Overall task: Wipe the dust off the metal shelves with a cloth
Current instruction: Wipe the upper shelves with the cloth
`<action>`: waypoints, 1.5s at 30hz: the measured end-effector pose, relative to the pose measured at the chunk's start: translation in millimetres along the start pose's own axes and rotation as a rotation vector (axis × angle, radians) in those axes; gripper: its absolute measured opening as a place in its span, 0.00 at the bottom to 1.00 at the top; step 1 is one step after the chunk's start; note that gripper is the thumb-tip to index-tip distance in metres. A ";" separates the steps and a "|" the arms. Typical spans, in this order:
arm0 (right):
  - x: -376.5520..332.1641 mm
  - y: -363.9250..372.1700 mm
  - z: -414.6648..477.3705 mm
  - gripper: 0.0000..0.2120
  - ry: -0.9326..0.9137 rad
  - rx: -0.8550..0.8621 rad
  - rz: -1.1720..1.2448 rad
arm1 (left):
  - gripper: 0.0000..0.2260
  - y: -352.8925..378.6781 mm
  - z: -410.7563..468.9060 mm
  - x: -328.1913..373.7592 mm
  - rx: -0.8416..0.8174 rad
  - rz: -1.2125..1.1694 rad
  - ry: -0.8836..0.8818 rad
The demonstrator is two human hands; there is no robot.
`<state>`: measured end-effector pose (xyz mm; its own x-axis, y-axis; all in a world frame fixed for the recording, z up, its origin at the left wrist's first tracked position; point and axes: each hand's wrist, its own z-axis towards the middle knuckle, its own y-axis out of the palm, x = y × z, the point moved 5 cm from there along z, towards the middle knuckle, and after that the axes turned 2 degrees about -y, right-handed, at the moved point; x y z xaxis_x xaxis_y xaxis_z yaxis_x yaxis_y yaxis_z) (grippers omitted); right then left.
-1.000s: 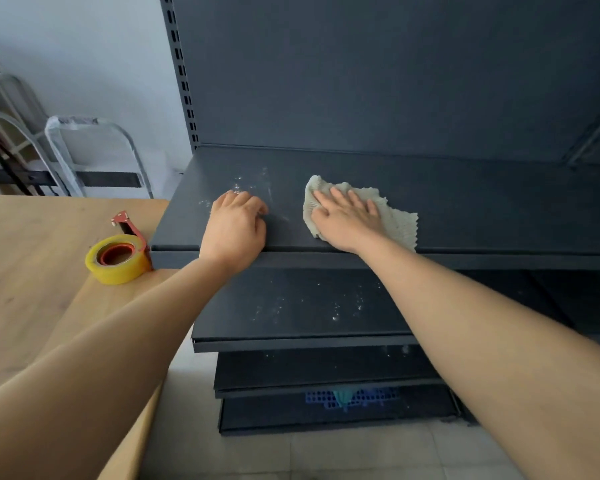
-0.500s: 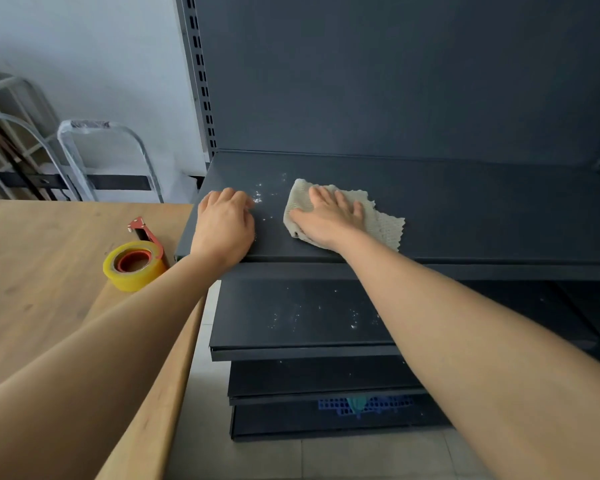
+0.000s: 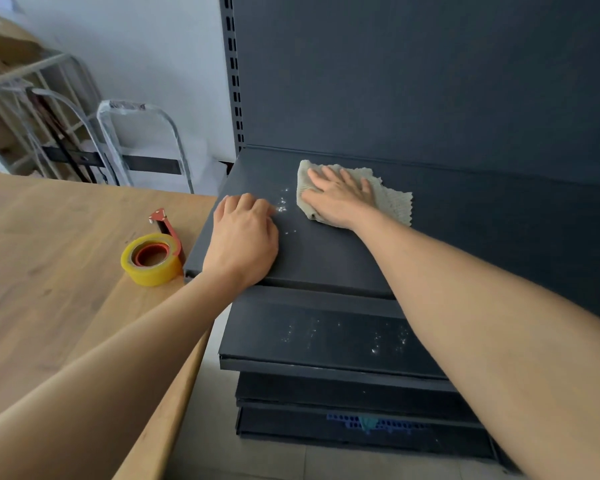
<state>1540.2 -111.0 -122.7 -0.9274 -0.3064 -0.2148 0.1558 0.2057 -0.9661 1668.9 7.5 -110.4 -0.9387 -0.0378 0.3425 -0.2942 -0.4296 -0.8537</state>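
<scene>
The fingers (image 3: pixel 329 176) of your right hand (image 3: pixel 340 199) lie straight, pressing the pale beige woven cloth (image 3: pixel 390 199) flat on the dark grey metal top shelf (image 3: pixel 326 261), towards its back left. Your left hand (image 3: pixel 243 237) rests near the front edge, fingers curled, grasping nothing; white dust specks (image 3: pixel 282 202) lie between the two hands.

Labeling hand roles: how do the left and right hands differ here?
The left hand has curled fingers on bare metal; the right hand lies flat, fingers straight. The right hand presses the cloth; the left hand holds nothing. The left hand sits near the front edge, the right hand further back. Both rest on the top shelf, white dust between them.
</scene>
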 end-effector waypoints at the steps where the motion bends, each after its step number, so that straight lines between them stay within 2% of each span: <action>1: -3.9 0.8 4.1 0.29 -0.017 -0.006 -0.006 | 0.10 0.9 0.6 -0.9 -0.001 0.005 -0.011; 6: -20.8 5.3 9.1 0.27 -0.098 -0.028 -0.020 | 0.13 2.5 3.0 -2.0 0.009 0.048 -0.034; 13: -30.3 13.8 -27.8 0.26 -0.163 0.001 -0.038 | 0.10 -3.8 0.4 1.6 0.033 0.036 -0.020; 20: -22.4 17.3 -74.8 0.26 -0.129 0.009 -0.004 | 0.10 -13.0 -9.7 1.1 0.089 -0.051 -0.051; 27: -37.6 24.3 -97.2 0.27 -0.050 0.018 -0.017 | 0.12 -17.2 -16.6 -13.9 0.023 -0.028 -0.029; 34: -42.2 19.0 -66.8 0.27 -0.057 0.017 -0.026 | 0.13 -15.1 -4.2 -28.8 -0.074 -0.009 -0.094; 45: -52.1 11.1 7.5 0.27 -0.094 0.000 -0.045 | 0.11 -9.9 2.3 -29.4 -0.032 0.000 -0.101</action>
<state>1592.8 -99.8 -123.3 -0.8976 -0.4008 -0.1838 0.1150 0.1895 -0.9751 1699.8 10.8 -111.1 -0.9163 -0.1296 0.3790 -0.3013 -0.4004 -0.8654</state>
